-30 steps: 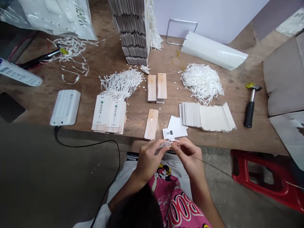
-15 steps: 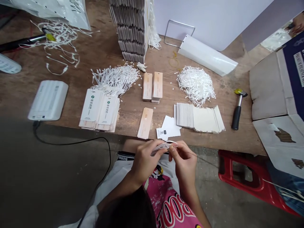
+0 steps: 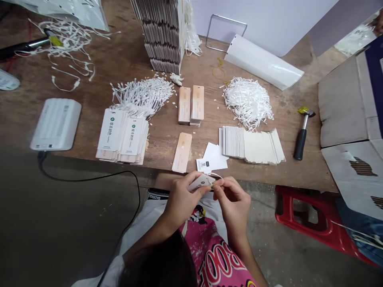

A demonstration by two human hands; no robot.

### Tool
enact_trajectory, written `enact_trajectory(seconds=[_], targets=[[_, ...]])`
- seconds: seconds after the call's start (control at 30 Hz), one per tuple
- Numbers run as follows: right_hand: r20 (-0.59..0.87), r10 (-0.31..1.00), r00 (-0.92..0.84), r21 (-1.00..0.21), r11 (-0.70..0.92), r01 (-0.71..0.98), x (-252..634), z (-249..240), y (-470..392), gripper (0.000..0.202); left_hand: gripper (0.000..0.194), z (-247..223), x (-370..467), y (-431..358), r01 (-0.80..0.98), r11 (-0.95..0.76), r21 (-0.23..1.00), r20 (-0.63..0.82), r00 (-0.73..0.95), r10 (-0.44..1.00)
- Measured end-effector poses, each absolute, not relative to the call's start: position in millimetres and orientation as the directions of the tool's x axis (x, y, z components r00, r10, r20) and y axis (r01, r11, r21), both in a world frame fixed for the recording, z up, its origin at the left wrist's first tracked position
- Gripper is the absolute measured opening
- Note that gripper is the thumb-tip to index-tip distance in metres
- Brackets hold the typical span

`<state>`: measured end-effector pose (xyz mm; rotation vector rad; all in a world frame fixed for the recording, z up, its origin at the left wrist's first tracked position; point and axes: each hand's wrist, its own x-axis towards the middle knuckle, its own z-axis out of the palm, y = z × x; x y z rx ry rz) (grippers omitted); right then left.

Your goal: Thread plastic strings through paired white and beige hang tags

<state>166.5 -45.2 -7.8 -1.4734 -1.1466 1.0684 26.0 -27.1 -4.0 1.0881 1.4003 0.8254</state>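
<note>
My left hand (image 3: 183, 201) grips a white card tag (image 3: 201, 182) with a green mark, just off the table's front edge. Pinched in the fingers of my right hand (image 3: 233, 201) is a white string (image 3: 220, 177), which loops up beside the tag's right end. Both hands nearly touch. On the table, right in front of them, lie loose white cards (image 3: 213, 156) and a peach card (image 3: 182, 152). Two stacks of peach cards (image 3: 197, 104) stand farther back. Piles of white strings (image 3: 247, 101) and finished-looking tags with strings (image 3: 108, 131) lie on either side.
A row of card stock (image 3: 257, 145) lies right of the white cards, and a hammer (image 3: 300, 139) beyond it. A power bank (image 3: 56, 124) with a cable sits at left. A tall card stack (image 3: 164, 36), cardboard box (image 3: 341, 103) and red stool (image 3: 284, 205) surround the workspace.
The tag in my left hand has tipped so more of its face shows. The string loop stands out wider at its right end. The view has shifted slightly.
</note>
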Motion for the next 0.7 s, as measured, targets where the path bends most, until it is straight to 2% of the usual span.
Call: enact_trajectory(seconds=[0.13,0.2,0.27,0.43,0.7], targets=[[-0.148,0.984,0.099,-0.975,-0.162,0.154,172.6,-3.8,-42.7,0.005,0.013,-4.9,27.8,-29.5,0.328,0.123,0.937,-0.130,-0.001,0.992],[-0.137,0.988,0.073,-0.968,-0.149,0.200,175.3,-0.8,-41.6,0.005,0.015,-5.7,27.7,-31.4,0.368,0.029,0.929,-0.033,0.003,0.999],[-0.098,0.993,0.061,-0.957,-0.111,0.268,176.4,2.6,-41.3,0.005,0.019,-6.0,27.3,-32.9,0.379,0.005,0.925,-0.006,0.001,1.000],[0.005,0.998,0.070,-0.931,-0.021,0.364,174.0,6.0,-43.4,0.008,0.030,-3.9,28.5,-33.5,0.318,0.115,0.941,-0.112,-0.027,0.993],[-0.009,0.998,0.060,-0.928,-0.030,0.372,174.6,2.0,-50.1,0.008,0.033,-4.3,33.0,-35.9,0.178,0.262,0.949,-0.264,-0.013,0.964]])
